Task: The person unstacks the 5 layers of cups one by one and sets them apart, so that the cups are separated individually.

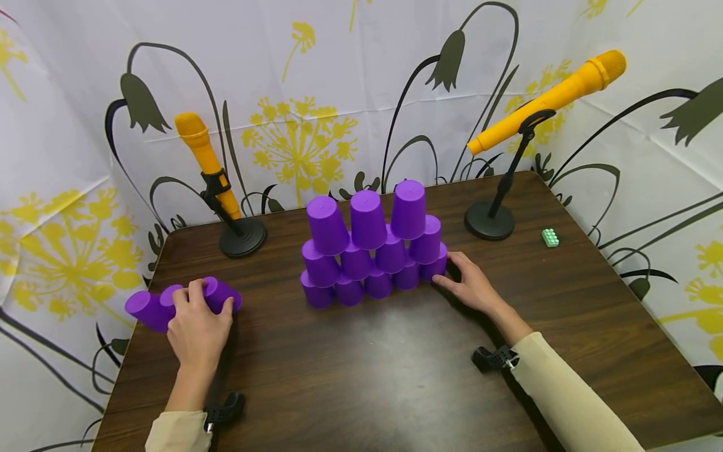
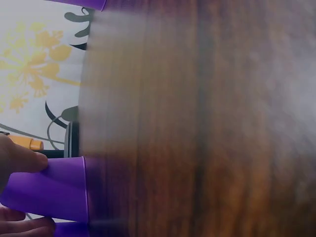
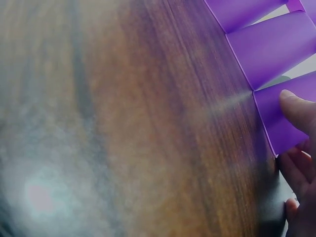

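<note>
Upside-down purple cups [image 1: 368,220] stand stacked in three rows at mid-table, with three cups in the top row. My right hand [image 1: 473,289] holds the cup at the right end of the bottom row [image 1: 438,267]. In the right wrist view its thumb lies on the near side of that cup [image 3: 276,123], fingers round the far side. Left of the stack, a purple cup [image 1: 223,296] is gripped by my left hand [image 1: 198,333], thumb on one side and fingers on the other. Two more purple cups, one at the far left [image 1: 145,307], stand beside it, partly behind the hand.
A yellow microphone [image 1: 199,144] on a black stand is at the back left. Another yellow microphone [image 1: 548,103] tilts on its stand at the back right. A small mint-green toy brick [image 1: 550,238] lies near the right edge of the brown table [image 1: 361,383]. Patterned cloth hangs behind.
</note>
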Action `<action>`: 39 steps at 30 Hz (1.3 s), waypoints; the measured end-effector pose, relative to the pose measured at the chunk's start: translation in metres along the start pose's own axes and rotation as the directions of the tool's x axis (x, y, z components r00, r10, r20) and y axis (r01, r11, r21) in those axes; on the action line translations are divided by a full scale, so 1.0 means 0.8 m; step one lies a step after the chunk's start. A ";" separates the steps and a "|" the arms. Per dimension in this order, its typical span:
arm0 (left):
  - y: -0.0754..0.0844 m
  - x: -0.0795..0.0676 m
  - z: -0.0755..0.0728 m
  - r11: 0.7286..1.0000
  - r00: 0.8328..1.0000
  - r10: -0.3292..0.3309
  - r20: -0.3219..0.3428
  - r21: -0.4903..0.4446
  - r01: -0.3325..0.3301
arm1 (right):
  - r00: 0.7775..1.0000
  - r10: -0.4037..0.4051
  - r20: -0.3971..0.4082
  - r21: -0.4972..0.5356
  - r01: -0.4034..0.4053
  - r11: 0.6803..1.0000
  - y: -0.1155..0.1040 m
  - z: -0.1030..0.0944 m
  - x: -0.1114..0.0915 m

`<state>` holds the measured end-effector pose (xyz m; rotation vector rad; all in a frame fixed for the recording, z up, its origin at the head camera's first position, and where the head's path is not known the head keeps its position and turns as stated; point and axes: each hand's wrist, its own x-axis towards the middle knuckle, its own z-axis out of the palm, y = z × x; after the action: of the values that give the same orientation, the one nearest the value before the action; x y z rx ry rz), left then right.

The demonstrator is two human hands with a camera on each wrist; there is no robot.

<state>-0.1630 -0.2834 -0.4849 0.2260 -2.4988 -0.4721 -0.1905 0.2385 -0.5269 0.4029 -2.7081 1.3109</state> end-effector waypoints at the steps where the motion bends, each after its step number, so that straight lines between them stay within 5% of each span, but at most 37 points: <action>1: 0.001 0.000 -0.001 1.000 1.000 -0.008 0.002 0.005 0.008 | 1.000 0.002 0.002 0.001 -0.002 1.000 -0.001 0.000 0.000; 10: 0.005 -0.003 -0.008 1.000 1.000 -0.019 0.002 0.007 0.019 | 1.000 0.002 0.006 0.000 -0.002 1.000 0.000 0.001 0.000; 15: 0.013 -0.001 -0.021 1.000 0.999 0.015 -0.050 0.011 -0.014 | 1.000 0.003 0.003 0.000 -0.003 1.000 0.000 0.002 0.000; 23: 0.068 0.018 -0.054 0.981 0.961 0.178 -0.211 -0.042 -0.191 | 1.000 0.006 0.005 0.001 -0.006 1.000 -0.003 0.000 0.000; 26: 0.108 0.025 -0.066 0.938 0.942 0.251 -0.222 -0.186 -0.294 | 1.000 0.007 0.011 0.001 -0.007 1.000 -0.003 -0.001 -0.001; 29: 0.150 0.031 -0.074 0.863 0.933 0.313 -0.180 -0.357 -0.358 | 1.000 0.007 0.006 -0.003 -0.007 1.000 -0.002 -0.001 -0.001; 34: 0.209 0.040 -0.075 0.743 0.923 0.378 -0.066 -0.573 -0.345 | 1.000 0.018 -0.002 -0.012 -0.018 1.000 -0.001 -0.001 0.000; 39: 0.246 0.046 -0.074 0.726 0.895 0.446 -0.013 -0.579 -0.371 | 1.000 0.013 0.001 -0.009 -0.013 1.000 -0.001 0.000 0.000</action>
<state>-0.1698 -0.1280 -0.3455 -0.6059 -2.2940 -1.0325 -0.1902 0.2382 -0.5263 0.3852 -2.7205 1.3021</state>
